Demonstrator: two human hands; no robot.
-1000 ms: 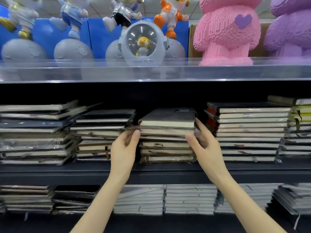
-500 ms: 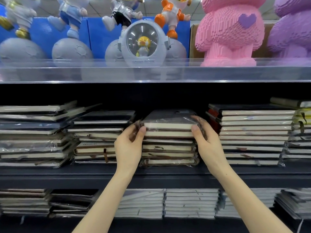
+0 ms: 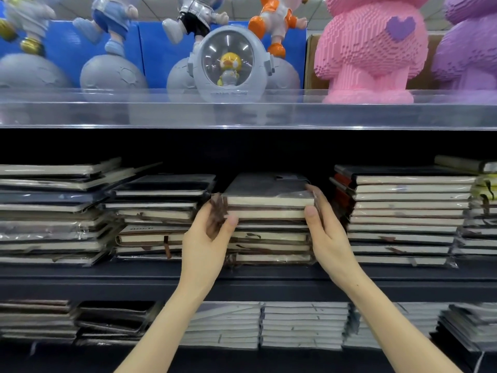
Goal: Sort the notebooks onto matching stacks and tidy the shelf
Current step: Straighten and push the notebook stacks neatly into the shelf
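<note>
On the dark middle shelf [image 3: 247, 278] stands a stack of dark, plastic-wrapped notebooks [image 3: 269, 238]. Its top notebook [image 3: 266, 189] is grey-black with cream page edges. My left hand [image 3: 207, 235] grips the stack's left side just below the top, thumb on the front edges. My right hand [image 3: 322, 227] grips the right side at the same height, its fingers hidden behind the stack. More notebook stacks flank it: one to the left [image 3: 156, 216], a messy one at the far left [image 3: 48, 211], and a taller one to the right [image 3: 403, 214].
A clear-fronted upper shelf [image 3: 247, 114] holds astronaut figures, a round duck lamp [image 3: 228, 63] and a pink block bear [image 3: 371, 49]. The lower shelf carries stacks of pale notebooks [image 3: 304, 324] and dark ones [image 3: 113, 321]. Narrow gaps separate the middle stacks.
Both hands have slid up the sides of the middle stack to its upper notebooks. The top notebooks now sit squarer on the stack.
</note>
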